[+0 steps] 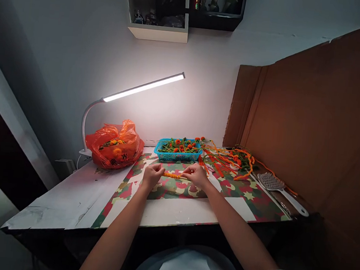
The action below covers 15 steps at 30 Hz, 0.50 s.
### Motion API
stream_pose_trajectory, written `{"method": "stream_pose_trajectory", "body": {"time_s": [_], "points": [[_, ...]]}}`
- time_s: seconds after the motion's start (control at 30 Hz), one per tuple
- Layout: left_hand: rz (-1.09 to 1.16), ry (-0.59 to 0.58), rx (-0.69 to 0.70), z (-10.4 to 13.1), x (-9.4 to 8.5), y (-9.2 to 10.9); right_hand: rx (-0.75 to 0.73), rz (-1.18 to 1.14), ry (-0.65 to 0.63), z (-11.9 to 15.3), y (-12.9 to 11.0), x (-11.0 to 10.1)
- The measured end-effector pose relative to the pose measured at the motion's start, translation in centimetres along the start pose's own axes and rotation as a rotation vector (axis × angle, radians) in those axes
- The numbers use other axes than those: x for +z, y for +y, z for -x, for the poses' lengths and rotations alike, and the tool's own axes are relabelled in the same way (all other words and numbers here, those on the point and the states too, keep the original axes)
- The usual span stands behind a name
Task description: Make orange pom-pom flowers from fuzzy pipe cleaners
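Observation:
A short orange twisted strand (172, 175) stretches between my two hands, just above the patterned table cover. My left hand (153, 175) is closed in a fist around its left end. At the other end, my right hand (195, 174) pinches the strand between thumb and fingers. Behind my hands stands a blue basket (178, 156) filled with small orange and green pieces on stems. Orange and green fuzzy strips (219, 159) lie loose to the right of the basket.
An orange plastic bag (118, 150) with yellow-orange pieces sits at the left, beside a lit lamp (144, 87). At the right lies a white-handled brush (284, 191) by a cardboard panel (312, 118). Shelves (158, 34) hang above.

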State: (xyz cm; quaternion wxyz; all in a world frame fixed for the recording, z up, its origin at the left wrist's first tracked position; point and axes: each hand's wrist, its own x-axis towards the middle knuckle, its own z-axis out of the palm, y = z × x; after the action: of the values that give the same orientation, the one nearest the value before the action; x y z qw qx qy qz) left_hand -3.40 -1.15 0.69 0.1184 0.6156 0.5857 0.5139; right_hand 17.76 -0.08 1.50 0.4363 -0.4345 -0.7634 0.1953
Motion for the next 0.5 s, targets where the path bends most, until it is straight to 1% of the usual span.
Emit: {"method": "stream_pose_trajectory", "body": {"time_s": [0.07,0.17,0.23,0.3,0.4,0.43,0.5], "points": [[-0.023,0.007,-0.005,0.0,0.0,-0.1,-0.029,-0.002,0.014,0.2,-0.3,-0.1],[-0.056,0.058,-0.017,0.0,0.2,-0.2,-0.072,-0.025,0.026,0.4,-0.8,-0.3],[-0.056,0.081,-0.019,0.0,0.2,-0.2,-0.074,-0.064,0.012,0.2,-0.7,-0.4],[-0.045,0.083,-0.014,0.0,0.2,-0.1,-0.042,-0.149,-0.050,-0.1,-0.2,-0.2],[-0.047,0.074,-0.012,0.0,0.1,-0.1,0.039,-0.326,-0.191,-0.5,0.7,0.1],[-0.064,0.075,-0.015,0.1,0.0,0.0,0.058,-0.361,-0.215,-0.5,0.9,0.2],[-0.121,0.094,-0.026,0.1,-0.1,0.1,0.058,-0.356,-0.196,-0.4,0.9,0.4]]}}
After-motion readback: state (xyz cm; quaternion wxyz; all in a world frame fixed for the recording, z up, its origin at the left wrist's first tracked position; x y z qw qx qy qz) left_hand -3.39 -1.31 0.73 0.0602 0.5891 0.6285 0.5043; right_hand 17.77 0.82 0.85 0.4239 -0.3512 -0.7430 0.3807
